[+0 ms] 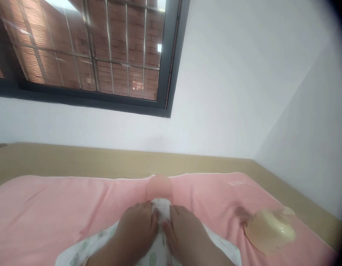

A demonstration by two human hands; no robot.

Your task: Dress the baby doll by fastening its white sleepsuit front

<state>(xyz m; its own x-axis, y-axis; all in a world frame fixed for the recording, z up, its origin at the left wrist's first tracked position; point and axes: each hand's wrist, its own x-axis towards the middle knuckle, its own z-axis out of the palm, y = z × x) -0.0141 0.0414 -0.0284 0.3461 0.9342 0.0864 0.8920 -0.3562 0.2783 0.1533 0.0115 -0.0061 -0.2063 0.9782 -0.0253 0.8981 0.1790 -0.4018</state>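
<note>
A white cloth printed with green leaves spreads over the pink blanket. My left hand is closed on the bunched top of this cloth from the left. From the right, my right hand grips it too, its thumb close to the left one. Just beyond the gathered cloth shows a smooth, rounded, pinkish form, like the top of a doll's head. Its lower part is hidden by the cloth and my hands.
At the right on the blanket lies a glossy, pale yellow rounded object whose kind I cannot make out. A wooden surface borders the blanket, against a white wall. A dark-framed window with metal bars is above.
</note>
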